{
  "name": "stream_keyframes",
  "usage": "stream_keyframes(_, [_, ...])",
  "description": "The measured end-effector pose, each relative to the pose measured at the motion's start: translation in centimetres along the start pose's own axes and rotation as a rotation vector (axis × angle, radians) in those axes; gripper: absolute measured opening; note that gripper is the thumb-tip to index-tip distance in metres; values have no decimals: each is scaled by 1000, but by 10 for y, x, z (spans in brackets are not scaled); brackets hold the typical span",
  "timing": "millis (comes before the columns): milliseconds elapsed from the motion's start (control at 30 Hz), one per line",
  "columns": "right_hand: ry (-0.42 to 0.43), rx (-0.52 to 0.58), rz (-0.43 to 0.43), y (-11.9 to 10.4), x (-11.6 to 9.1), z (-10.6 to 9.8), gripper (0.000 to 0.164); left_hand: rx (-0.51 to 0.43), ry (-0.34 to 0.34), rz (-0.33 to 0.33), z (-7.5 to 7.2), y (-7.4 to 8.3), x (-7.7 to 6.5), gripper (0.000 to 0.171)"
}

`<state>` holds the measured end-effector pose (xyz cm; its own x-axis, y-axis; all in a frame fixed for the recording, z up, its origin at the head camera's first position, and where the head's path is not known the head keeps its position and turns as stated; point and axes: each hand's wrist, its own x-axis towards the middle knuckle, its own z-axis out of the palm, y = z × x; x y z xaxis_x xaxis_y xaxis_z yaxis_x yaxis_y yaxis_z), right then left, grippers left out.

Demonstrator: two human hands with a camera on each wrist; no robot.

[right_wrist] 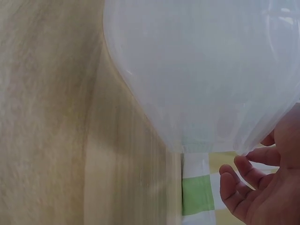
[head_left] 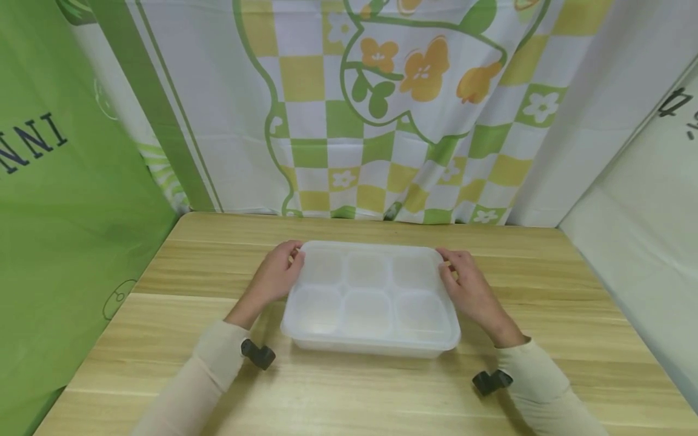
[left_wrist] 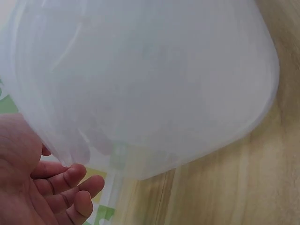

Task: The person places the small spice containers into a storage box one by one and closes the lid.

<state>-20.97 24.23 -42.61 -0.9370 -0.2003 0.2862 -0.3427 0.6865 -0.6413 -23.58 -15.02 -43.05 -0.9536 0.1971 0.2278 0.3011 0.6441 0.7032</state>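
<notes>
A translucent white plastic storage box [head_left: 366, 312] is at the middle of the table, with six rounded compartments showing through its top. My left hand [head_left: 277, 274] pinches its far left corner, the thumb at the rim and the fingers curled at the edge. At the far right corner, my right hand [head_left: 470, 289] grips the rim in the same way. The left wrist view has the smooth box side [left_wrist: 154, 84] filling most of the picture, with curled fingertips [left_wrist: 75, 176] at its edge. In the right wrist view, fingertips [right_wrist: 241, 161] meet the box's lower corner.
The box is over a light wood-grain table [head_left: 349, 399]. Behind the table's far edge hangs a checked, flowered curtain [head_left: 382, 151]. Green cloth [head_left: 71, 212] borders the left side and white cloth [head_left: 643, 200] the right. Each sleeve cuff carries a small black camera.
</notes>
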Motion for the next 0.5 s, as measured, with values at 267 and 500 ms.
stream_keyframes(267, [-18,-35,-2,-4,-1,0,42,-8,16,-1,3,2,-2,40])
stream_keyframes(500, [-17,-53,-3,-3,-2,2,42,-14,17,13,3,2,-2,38])
